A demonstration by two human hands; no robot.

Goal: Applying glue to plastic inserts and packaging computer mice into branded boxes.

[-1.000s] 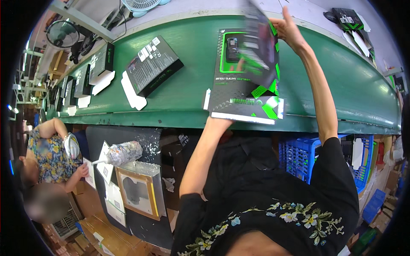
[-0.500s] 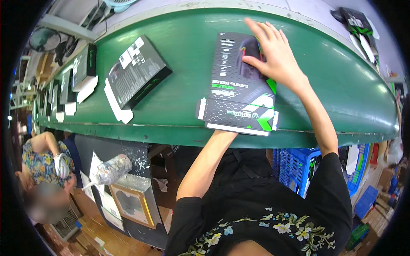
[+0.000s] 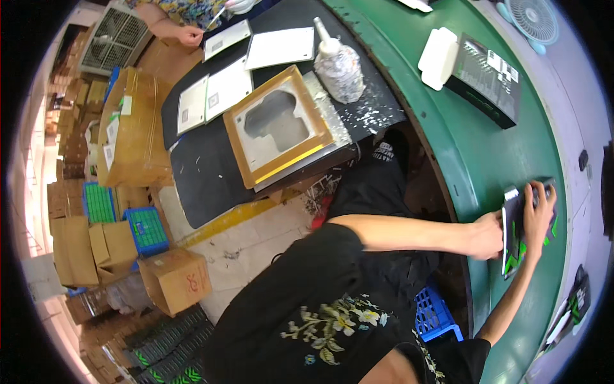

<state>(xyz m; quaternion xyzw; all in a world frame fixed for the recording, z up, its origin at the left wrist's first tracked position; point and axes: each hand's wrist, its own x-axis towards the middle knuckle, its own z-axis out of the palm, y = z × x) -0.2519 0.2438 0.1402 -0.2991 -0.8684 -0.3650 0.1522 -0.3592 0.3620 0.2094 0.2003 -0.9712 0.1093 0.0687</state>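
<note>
A black computer mouse box (image 3: 513, 221) with green markings lies on the green work surface (image 3: 473, 150) at the right. Its white-edged end faces my left hand (image 3: 484, 237), whose fingers are hidden at that end, so I cannot see what they hold. Over the box's top lies my right hand (image 3: 538, 217), fingers bent across it and gripping it. Farther along the surface stands another black box (image 3: 487, 80), its white end flap (image 3: 438, 59) folded out.
On a black table at upper left are a tan-framed plate (image 3: 323, 131), white sheets (image 3: 279, 48) and a white-crusted nozzle bottle (image 3: 340, 72). Another person's hand (image 3: 188, 35) is beyond. A blue crate (image 3: 437, 313) stands beside my body; cardboard boxes (image 3: 174, 280) sit at left.
The view has swung left, bringing the black table and cardboard boxes into sight. My right hand, spread above the box before, now rests gripping it. My left hand stays at its end.
</note>
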